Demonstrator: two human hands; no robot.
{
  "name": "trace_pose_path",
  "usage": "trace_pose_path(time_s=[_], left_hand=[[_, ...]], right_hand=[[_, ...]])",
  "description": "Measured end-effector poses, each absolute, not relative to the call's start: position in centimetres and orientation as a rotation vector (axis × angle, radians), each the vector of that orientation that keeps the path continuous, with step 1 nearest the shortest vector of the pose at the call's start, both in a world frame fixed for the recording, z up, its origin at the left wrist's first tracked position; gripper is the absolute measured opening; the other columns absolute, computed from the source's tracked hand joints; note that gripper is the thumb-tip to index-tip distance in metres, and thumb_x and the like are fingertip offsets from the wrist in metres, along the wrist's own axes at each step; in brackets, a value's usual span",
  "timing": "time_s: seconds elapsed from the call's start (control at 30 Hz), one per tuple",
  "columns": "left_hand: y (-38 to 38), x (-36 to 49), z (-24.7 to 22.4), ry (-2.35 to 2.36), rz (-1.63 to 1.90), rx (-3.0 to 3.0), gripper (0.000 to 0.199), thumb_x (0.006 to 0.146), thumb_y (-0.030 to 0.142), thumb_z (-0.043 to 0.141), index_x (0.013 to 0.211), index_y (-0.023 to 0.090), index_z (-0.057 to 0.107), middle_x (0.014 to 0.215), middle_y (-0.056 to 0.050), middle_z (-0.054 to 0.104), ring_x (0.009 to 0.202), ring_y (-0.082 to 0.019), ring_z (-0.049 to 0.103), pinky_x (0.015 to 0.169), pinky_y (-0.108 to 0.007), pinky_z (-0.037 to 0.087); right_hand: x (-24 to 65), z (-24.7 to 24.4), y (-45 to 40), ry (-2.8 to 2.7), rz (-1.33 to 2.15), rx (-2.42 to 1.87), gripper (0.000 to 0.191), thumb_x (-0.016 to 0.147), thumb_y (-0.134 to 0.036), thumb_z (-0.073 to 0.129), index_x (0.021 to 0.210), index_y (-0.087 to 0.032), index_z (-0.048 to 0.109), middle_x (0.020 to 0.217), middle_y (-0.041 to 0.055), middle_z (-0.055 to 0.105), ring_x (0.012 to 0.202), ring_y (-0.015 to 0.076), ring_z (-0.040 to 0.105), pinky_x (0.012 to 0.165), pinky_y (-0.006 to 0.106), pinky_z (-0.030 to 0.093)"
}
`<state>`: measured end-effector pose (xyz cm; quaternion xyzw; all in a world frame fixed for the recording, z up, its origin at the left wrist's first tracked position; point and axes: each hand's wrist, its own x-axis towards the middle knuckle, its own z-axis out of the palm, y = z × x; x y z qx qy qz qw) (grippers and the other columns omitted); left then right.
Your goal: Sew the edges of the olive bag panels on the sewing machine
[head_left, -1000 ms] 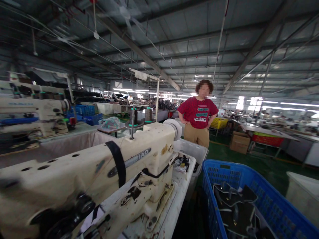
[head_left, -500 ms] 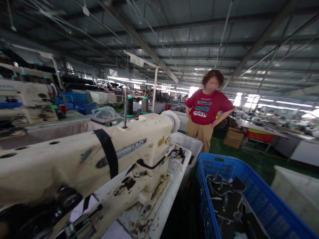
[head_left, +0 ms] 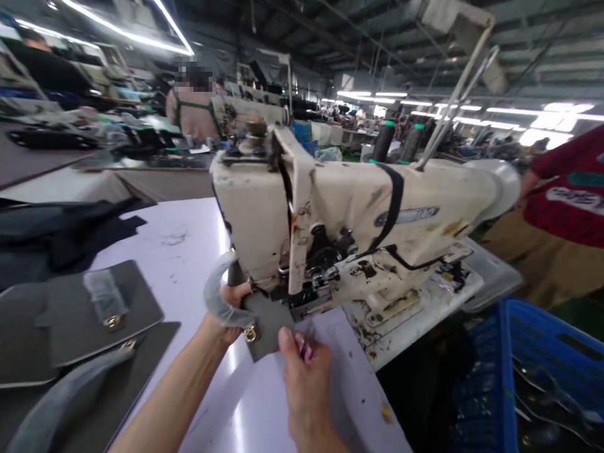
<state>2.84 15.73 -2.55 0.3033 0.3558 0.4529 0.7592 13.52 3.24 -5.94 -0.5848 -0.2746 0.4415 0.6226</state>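
A small grey panel (head_left: 270, 321) with a gold-coloured metal fitting (head_left: 250, 333) is at the needle end of a cream sewing machine (head_left: 349, 201). From the fitting curves a strap wrapped in clear plastic (head_left: 214, 292). My left hand (head_left: 230, 314) grips the panel's left side, partly hidden behind the strap. With thumb on top, my right hand (head_left: 306, 371) pinches the panel's near right corner; something small and pink (head_left: 304, 347) shows between its fingers, too blurred to name.
Grey panels (head_left: 101, 308) with plastic-wrapped straps and dark fabric (head_left: 51, 239) lie on the left of the white table (head_left: 189, 245). A blue basket (head_left: 542, 333) stands at right, beside a person in a red shirt (head_left: 570, 189). Another person (head_left: 195, 110) is behind.
My view has swung left and down to the needle end of the machine. Both hands and the grey panel have come into view; the person in red now stands at the right edge.
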Motion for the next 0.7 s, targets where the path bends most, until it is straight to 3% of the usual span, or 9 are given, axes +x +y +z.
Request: trace_pose_path(time_s=[0.1, 0.27, 0.4, 0.53, 0.7], left_hand=[[15.8, 3.1, -2.7, 0.808, 0.998, 0.666, 0.034, 0.064, 0.021, 0.088, 0.094, 0.011, 0.075, 0.086, -0.008, 0.08, 0.101, -0.031, 0.075, 0.085, -0.034, 0.064], [15.7, 3.7, -1.6, 0.801, 1.033, 0.659, 0.033, 0.056, 0.017, 0.087, 0.086, 0.011, 0.074, 0.083, -0.009, 0.08, 0.104, -0.036, 0.075, 0.087, -0.04, 0.064], [15.8, 3.4, -1.8, 0.797, 1.045, 0.63, 0.028, 0.052, 0.018, 0.089, 0.075, 0.013, 0.073, 0.072, -0.008, 0.078, 0.1, -0.036, 0.075, 0.086, -0.038, 0.065], [16.5, 3.2, -2.4, 0.811, 1.056, 0.607, 0.023, 0.055, 0.017, 0.088, 0.071, 0.013, 0.072, 0.064, -0.006, 0.075, 0.093, -0.033, 0.077, 0.085, -0.035, 0.065], [17.6, 3.1, -2.5, 0.811, 1.059, 0.583, 0.025, 0.072, 0.025, 0.081, 0.093, 0.013, 0.076, 0.071, -0.006, 0.077, 0.094, -0.029, 0.076, 0.087, -0.035, 0.064]], right_hand=[[13.5, -6.3, 2.9, -0.622, 1.033, -1.319, 0.05, 0.09, -0.055, 0.064, 0.061, -0.023, 0.037, 0.058, -0.0062, 0.027, 0.055, 0.0099, 0.022, 0.047, 0.026, 0.017], [13.4, -7.0, 2.8, -0.631, 1.035, -1.286, 0.051, 0.092, -0.052, 0.065, 0.063, -0.024, 0.034, 0.058, -0.007, 0.023, 0.054, 0.0092, 0.018, 0.045, 0.025, 0.014], [13.3, -6.7, 3.2, -0.628, 0.997, -1.29, 0.052, 0.091, -0.051, 0.065, 0.059, -0.023, 0.034, 0.055, -0.0065, 0.026, 0.052, 0.0092, 0.021, 0.044, 0.024, 0.018], [13.0, -6.0, 3.6, -0.637, 0.931, -1.316, 0.051, 0.091, -0.053, 0.065, 0.056, -0.019, 0.05, 0.05, -0.0045, 0.037, 0.048, 0.0099, 0.03, 0.043, 0.024, 0.023], [12.4, -5.4, 4.4, -0.634, 0.843, -1.332, 0.053, 0.093, -0.055, 0.062, 0.059, -0.014, 0.066, 0.048, -0.0004, 0.049, 0.047, 0.0121, 0.041, 0.044, 0.024, 0.028]])
